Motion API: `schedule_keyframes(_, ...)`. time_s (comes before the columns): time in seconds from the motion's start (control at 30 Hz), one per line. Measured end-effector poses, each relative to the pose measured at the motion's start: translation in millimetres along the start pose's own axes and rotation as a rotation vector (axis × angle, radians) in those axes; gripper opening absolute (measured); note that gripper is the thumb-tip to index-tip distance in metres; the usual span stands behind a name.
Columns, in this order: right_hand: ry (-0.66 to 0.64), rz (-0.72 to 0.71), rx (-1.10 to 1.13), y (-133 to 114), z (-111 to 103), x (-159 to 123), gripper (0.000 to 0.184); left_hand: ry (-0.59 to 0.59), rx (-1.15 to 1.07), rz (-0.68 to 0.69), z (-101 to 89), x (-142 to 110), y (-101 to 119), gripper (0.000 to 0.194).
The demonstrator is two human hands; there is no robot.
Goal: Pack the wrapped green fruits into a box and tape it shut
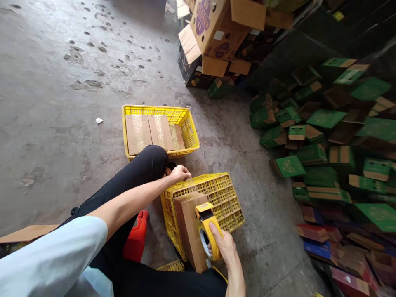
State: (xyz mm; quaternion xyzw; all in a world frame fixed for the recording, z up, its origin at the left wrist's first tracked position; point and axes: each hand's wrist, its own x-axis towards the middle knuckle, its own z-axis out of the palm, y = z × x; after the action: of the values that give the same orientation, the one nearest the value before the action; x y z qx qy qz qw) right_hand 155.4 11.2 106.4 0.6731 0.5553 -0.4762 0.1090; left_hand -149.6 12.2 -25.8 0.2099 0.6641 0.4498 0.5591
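Note:
My right hand (224, 247) grips a yellow tape dispenser (208, 231) with a roll of clear tape, pressed against a brown cardboard box (189, 231). The box leans on the side of an overturned yellow plastic crate (221, 202). My left hand (179, 173) rests with curled fingers on the crate's far top corner, where a strip of clear tape seems to run; whether it pinches the tape I cannot tell. My black-clad knee (148, 165) lies between the two crates.
A second yellow crate (185, 119) ahead holds flat taped cardboard boxes (148, 132). A heap of green boxes (324, 140) fills the right side. Large brown cartons (216, 29) stack at the top. A red object (137, 237) sits by my leg. Grey concrete floor (55, 103) spreads left.

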Motion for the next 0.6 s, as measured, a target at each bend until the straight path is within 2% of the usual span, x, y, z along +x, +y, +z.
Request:
schedule_keyframes(0.17, 0.046, 0.015, -0.001, -5.2, 5.9, 0.0, 0.057, -0.002, 0.047, 0.044, 4.4, 4.3, -16.0, 0.014)
schedule_keyframes(0.4, 0.040, -0.013, -0.032, -19.5, 9.3, -7.0, 0.051, 0.029, 0.131, 0.037, 6.3, 10.9, -28.3, 0.014)
schedule_keyframes(0.6, 0.053, 0.038, -0.017, -16.2, 12.7, -3.2, 0.052, 0.021, 0.157, -0.001, 13.3, 16.1, -38.9, 0.013)
